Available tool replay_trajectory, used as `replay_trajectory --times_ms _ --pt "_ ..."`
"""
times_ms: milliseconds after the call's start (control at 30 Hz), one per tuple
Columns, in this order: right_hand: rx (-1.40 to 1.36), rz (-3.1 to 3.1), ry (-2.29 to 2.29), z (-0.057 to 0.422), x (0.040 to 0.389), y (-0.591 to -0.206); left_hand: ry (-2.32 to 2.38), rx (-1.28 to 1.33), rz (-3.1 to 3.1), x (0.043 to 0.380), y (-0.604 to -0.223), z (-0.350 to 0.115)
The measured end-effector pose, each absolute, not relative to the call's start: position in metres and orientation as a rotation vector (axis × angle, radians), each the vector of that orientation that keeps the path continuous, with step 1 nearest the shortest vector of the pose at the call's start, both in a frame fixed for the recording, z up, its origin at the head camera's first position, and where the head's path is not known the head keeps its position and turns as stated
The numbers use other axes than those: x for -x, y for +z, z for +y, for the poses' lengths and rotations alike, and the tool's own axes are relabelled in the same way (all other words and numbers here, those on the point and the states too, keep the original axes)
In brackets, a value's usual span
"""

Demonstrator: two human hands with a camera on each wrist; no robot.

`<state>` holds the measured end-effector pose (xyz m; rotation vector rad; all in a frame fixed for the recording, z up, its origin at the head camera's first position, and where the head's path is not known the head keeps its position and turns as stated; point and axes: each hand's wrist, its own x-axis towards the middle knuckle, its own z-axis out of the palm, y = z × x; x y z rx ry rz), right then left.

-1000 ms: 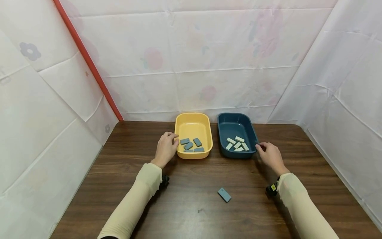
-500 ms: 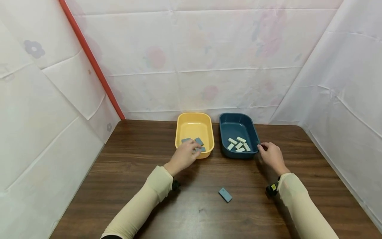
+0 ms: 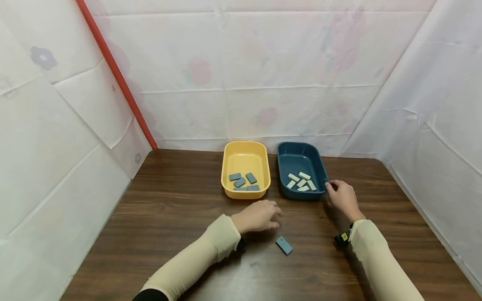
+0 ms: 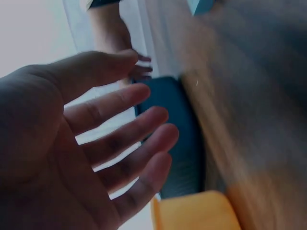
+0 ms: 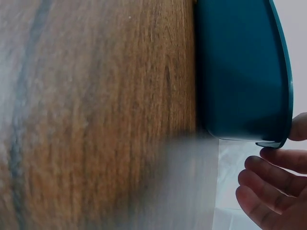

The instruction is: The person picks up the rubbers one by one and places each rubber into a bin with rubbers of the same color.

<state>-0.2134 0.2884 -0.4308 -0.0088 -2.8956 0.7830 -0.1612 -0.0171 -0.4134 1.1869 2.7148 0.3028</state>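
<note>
My left hand [image 3: 257, 216] hangs above the table, just beyond a flat grey-blue block [image 3: 284, 245], holding nothing. Its fingers are spread and relaxed in the left wrist view. At the near right corner of a dark blue bin [image 3: 300, 194], my right hand [image 3: 342, 200] pinches the rim between thumb and forefinger; the right wrist view shows this grip on the bin wall [image 5: 244, 81]. Several pale cream blocks [image 3: 301, 182] lie inside that bin. To its left stands a yellow bin [image 3: 245, 144], where several grey-blue blocks [image 3: 239, 182] lie toward the near end.
Both bins stand side by side near the back of the dark wooden table [image 3: 169, 200]. White patterned sheeting [image 3: 233, 71] rises behind the table and along both sides. A red strip [image 3: 116, 73] runs up the back left corner.
My left hand has moved from the yellow bin's left side, across its near end, then right and toward me near the loose block. The right hand stays on the blue bin's rim.
</note>
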Motion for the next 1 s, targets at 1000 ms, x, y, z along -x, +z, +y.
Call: replay_trajectory --times_ms 1000 --pt "0.035 -2.906 0.794 0.287 0.212 -0.43 0.161 -1.548 2.551 0.14 -0.44 0.004"
